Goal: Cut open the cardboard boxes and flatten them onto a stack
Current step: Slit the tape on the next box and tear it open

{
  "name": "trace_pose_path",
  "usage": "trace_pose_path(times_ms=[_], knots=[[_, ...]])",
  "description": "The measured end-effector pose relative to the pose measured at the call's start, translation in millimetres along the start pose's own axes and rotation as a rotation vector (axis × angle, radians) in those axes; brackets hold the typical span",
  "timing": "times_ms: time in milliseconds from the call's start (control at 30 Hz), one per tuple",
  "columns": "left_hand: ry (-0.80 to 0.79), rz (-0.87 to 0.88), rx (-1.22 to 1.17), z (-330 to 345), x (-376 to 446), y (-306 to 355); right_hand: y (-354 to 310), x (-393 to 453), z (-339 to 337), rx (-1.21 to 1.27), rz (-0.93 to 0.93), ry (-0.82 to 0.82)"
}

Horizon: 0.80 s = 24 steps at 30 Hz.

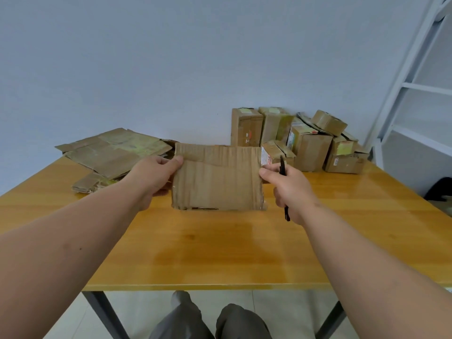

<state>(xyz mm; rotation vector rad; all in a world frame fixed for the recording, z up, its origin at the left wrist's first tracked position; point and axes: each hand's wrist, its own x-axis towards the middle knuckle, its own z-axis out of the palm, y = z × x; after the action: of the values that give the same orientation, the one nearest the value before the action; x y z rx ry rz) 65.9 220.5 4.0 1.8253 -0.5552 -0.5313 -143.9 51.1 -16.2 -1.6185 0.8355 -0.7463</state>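
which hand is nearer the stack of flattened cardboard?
Left. The left hand grips the left edge of the held cardboard box, right beside the flattened cardboard stack. The right hand, holding the black cutter, is across the box, farther from it.

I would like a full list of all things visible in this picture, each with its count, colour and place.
held cardboard piece: one, brown, upright over the table's middle, held at both side edges
black cutter: one, black, in the right hand
flattened stack: one pile, brown with yellowish tape, far left of the table
uncut boxes: a cluster, exact count unclear, brown, far right of the table by the wall
table: one, orange-yellow wood top, dark metal legs
wall: one, pale grey-blue, behind the table
ladder frame: one, white, far right
dark object: one, black, right edge, unclear what it is
knees: two, grey trousers, under the table
left hand: one, pinches the cardboard's left edge
right hand: one, pinches the cardboard's right edge and grips the cutter
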Motion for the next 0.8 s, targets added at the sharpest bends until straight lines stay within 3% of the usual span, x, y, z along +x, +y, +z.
trace_pose_path(times_ms=[200,367,467,633,700,800], knots=[[-0.029,-0.168,0.07,-3,-8,9,-4,-1,-1,0.211,0.09,-0.135],[-0.128,-0.169,0.216,0,-14,-1,14,-3,1,0.018,0.169,-0.213],[-0.148,-0.042,0.467,10,-12,-10,25,-3,5,-0.046,0.145,-0.246],[-0.215,0.37,1.207,33,-19,-4,29,-5,6,-0.12,0.094,-0.258],[-0.282,0.375,1.26,37,-17,-6,30,-8,5,-0.16,0.092,-0.233],[-0.355,0.322,1.125,36,-13,-14,40,-15,-2,-0.155,0.137,-0.17]])
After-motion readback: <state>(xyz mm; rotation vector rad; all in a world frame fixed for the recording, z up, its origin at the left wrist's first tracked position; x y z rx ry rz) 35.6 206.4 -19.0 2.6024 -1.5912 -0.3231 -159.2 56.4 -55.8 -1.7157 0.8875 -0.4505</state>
